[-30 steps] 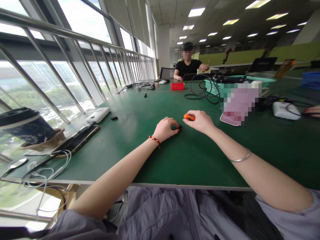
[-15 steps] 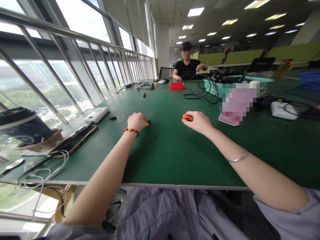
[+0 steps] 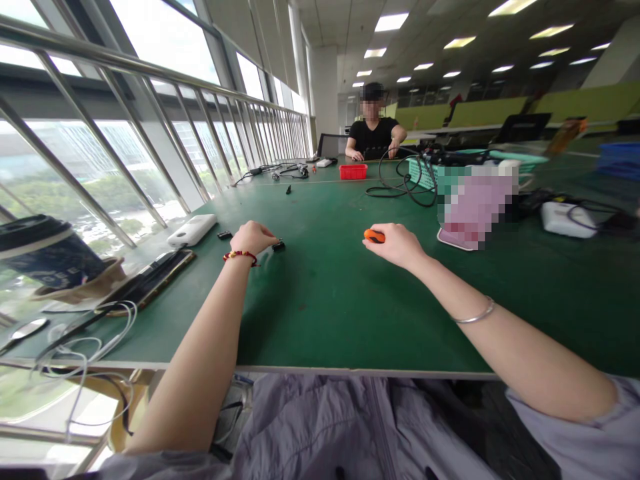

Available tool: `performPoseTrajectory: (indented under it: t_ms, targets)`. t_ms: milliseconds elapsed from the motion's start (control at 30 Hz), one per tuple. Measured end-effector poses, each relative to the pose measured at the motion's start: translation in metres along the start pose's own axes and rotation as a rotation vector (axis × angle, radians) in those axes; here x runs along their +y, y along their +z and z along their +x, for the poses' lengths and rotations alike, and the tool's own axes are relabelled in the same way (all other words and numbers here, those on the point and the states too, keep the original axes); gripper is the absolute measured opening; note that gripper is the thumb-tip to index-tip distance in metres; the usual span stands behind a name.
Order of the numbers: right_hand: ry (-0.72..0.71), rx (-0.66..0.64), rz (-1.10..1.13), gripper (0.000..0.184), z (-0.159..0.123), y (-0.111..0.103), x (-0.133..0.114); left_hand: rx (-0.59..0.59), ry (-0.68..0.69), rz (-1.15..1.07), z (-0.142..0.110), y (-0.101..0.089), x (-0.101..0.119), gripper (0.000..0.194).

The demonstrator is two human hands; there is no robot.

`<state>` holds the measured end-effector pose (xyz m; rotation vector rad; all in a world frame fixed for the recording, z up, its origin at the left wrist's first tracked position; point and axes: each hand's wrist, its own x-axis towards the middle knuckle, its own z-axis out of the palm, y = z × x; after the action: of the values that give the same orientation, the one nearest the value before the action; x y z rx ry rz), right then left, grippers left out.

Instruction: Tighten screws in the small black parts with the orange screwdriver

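Your right hand is curled around that orange-and-black thing, over the green bench. Your left hand has its fingertips right at a small black piece, can't tell if you're pinching it tbh. Another black bit sits just left of that hand.

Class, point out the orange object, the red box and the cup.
Orange object (image 3: 374, 236), head view: its visible end.
Red box (image 3: 353, 174), head view: front wall.
Cup (image 3: 57, 259), head view: its dark side.
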<state>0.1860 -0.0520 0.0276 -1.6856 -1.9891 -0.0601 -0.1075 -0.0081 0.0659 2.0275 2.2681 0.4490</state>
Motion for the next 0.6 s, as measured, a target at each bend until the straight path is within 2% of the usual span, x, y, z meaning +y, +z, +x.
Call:
performPoseTrajectory:
  t_ms: [600]
  targets:
    - [-0.005, -0.033, -0.007, 0.024, -0.0013, -0.0016, -0.0027, -0.052, -0.003, -0.032, 0.0077, 0.0060, -0.0082, 0.020]
